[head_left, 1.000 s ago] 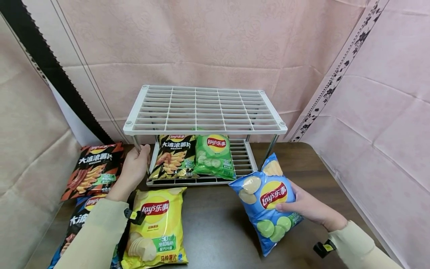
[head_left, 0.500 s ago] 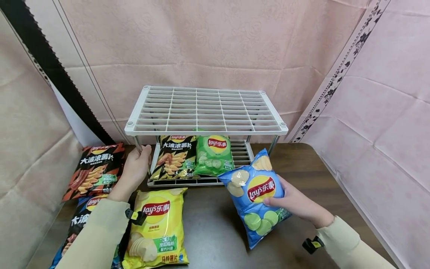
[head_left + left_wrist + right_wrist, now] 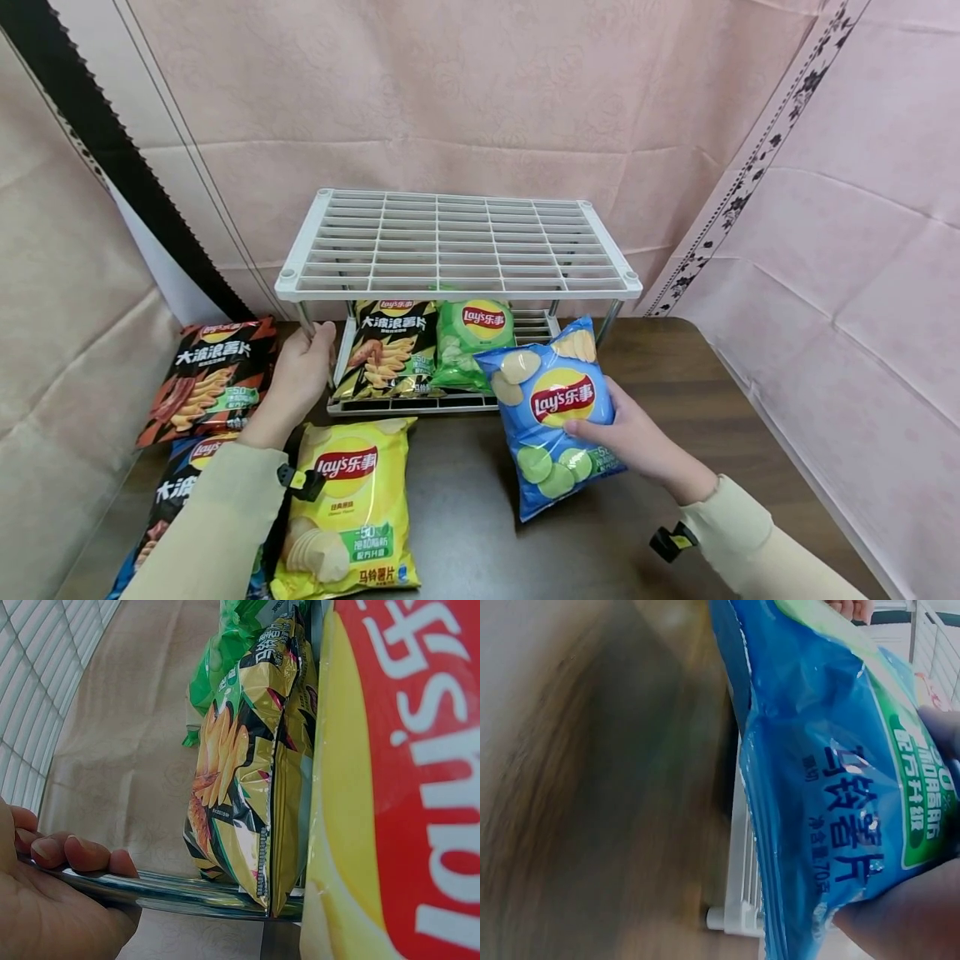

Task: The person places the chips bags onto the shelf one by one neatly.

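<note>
My right hand (image 3: 637,437) grips a blue bag of potato chips (image 3: 558,417) by its right side, thumb on the front, tilted in front of the rack's right half. In the right wrist view the blue bag (image 3: 817,750) fills much of the frame. My left hand (image 3: 303,367) holds the front left post of a white two-tier rack (image 3: 457,294); the left wrist view shows its fingers curled round the metal post (image 3: 172,892). On the lower shelf a black-and-gold chip bag (image 3: 393,350) and a green chip bag (image 3: 472,342) stand side by side.
A yellow chip bag (image 3: 345,508) lies on the dark wooden table (image 3: 465,475) before the rack. At the left lie a red-and-black bag (image 3: 210,379) and a blue-and-black bag (image 3: 176,492), partly under my left sleeve. Pink cloth (image 3: 480,100) hangs behind.
My right hand has carried the blue chip bag leftward and slightly up toward the rack, and it now overlaps the lower shelf's right part. My left hand stays on the post.
</note>
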The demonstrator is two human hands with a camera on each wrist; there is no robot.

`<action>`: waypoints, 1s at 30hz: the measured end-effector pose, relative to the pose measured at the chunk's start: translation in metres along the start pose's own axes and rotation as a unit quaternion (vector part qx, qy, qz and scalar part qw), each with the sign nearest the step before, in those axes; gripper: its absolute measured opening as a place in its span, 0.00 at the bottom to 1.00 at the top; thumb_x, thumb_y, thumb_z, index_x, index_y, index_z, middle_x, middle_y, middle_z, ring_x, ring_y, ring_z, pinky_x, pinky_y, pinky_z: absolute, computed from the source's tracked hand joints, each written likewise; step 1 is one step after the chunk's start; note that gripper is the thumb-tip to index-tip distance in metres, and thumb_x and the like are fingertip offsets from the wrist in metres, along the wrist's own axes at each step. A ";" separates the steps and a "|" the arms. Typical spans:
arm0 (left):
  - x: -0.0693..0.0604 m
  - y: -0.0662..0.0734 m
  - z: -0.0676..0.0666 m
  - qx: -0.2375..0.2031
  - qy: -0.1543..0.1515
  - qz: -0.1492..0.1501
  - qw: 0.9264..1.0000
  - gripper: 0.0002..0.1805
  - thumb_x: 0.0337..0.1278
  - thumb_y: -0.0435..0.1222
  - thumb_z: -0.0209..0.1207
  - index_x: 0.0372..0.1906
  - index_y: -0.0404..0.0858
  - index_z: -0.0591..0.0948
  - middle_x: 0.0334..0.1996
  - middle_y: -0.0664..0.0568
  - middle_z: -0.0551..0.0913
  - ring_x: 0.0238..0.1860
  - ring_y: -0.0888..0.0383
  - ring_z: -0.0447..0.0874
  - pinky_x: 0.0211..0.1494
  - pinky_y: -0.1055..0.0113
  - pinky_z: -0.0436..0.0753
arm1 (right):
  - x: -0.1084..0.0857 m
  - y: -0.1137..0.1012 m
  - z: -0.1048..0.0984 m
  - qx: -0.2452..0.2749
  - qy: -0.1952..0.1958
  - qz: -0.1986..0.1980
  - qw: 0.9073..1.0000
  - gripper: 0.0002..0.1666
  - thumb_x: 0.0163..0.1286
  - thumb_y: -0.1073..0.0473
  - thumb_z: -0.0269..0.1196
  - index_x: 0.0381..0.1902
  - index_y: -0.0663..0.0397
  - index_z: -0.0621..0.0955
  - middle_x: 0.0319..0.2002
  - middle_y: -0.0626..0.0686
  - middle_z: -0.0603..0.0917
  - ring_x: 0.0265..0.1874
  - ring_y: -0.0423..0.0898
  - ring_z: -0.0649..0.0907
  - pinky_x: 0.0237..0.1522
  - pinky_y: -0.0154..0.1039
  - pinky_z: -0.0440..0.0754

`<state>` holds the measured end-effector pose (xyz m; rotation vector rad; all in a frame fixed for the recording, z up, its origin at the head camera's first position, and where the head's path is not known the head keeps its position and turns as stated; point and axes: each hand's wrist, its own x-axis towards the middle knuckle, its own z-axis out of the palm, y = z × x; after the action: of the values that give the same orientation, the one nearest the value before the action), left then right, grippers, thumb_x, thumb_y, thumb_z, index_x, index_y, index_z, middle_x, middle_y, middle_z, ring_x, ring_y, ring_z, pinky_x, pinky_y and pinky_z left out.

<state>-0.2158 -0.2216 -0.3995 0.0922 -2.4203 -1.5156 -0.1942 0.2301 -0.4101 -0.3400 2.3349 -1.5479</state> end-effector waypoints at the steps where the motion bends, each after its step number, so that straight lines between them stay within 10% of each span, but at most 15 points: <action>1: 0.000 0.000 0.000 0.000 0.000 0.000 1.000 0.33 0.72 0.60 0.35 0.29 0.33 0.68 0.21 0.44 0.66 0.16 0.49 0.59 0.20 0.58 0.62 | 0.001 -0.002 0.002 0.007 0.006 0.003 1.000 0.42 0.62 0.48 0.69 0.67 0.43 0.60 0.54 0.58 0.76 0.46 0.55 0.82 0.43 0.48 0.82; 20: 0.000 -0.001 0.000 0.003 -0.006 -0.001 1.000 0.36 0.71 0.61 0.34 0.31 0.31 0.69 0.21 0.42 0.66 0.14 0.50 0.58 0.17 0.59 0.62 | 0.030 -0.021 0.015 0.101 0.047 0.015 0.994 0.47 0.60 0.42 0.69 0.69 0.41 0.57 0.56 0.57 0.75 0.47 0.56 0.83 0.44 0.50 0.82; 30: 0.000 -0.001 -0.001 -0.004 -0.020 0.000 1.000 0.38 0.70 0.62 0.34 0.33 0.27 0.68 0.20 0.43 0.65 0.14 0.51 0.57 0.18 0.58 0.62 | 0.048 -0.029 0.022 0.030 0.121 -0.003 0.992 0.50 0.57 0.35 0.68 0.67 0.46 0.58 0.54 0.56 0.74 0.44 0.53 0.83 0.40 0.47 0.83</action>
<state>-0.2151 -0.2232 -0.3996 0.0612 -2.4442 -1.5405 -0.2292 0.1825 -0.3980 -0.1514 2.4612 -1.7443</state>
